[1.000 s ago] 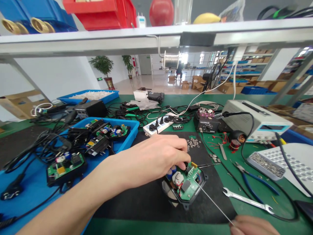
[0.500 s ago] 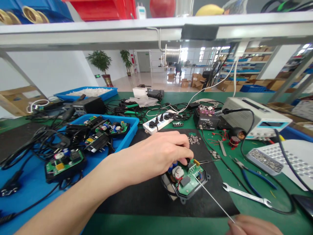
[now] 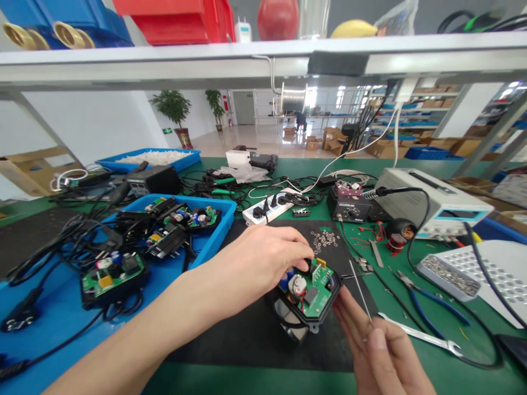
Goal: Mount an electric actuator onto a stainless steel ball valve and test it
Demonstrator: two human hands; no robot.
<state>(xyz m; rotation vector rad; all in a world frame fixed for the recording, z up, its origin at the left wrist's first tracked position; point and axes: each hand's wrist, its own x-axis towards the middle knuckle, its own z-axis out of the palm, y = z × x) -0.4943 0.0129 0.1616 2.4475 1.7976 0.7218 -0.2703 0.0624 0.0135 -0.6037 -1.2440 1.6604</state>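
Note:
A green circuit board sits in an open black housing, tilted above the black mat. My left hand reaches over it from the left, its fingers closed around the far left part beside a black component. The thumb and forefinger of my right hand pinch a thin metal rod, which points up and away from me. My other right fingers lie along the housing's right side. Blue capacitors and a white round part with red wires show on the board. My left fingertips are partly hidden behind the components.
To the left, a blue tray holds several similar boards with black cables. On the right lie a wrench, blue-handled pliers and a box of small metal parts. Washers are scattered behind the board, near a power strip.
My right hand has moved up and left to the housing, and the rod's tip has come away from the board. The housing is now more tilted under my left hand.

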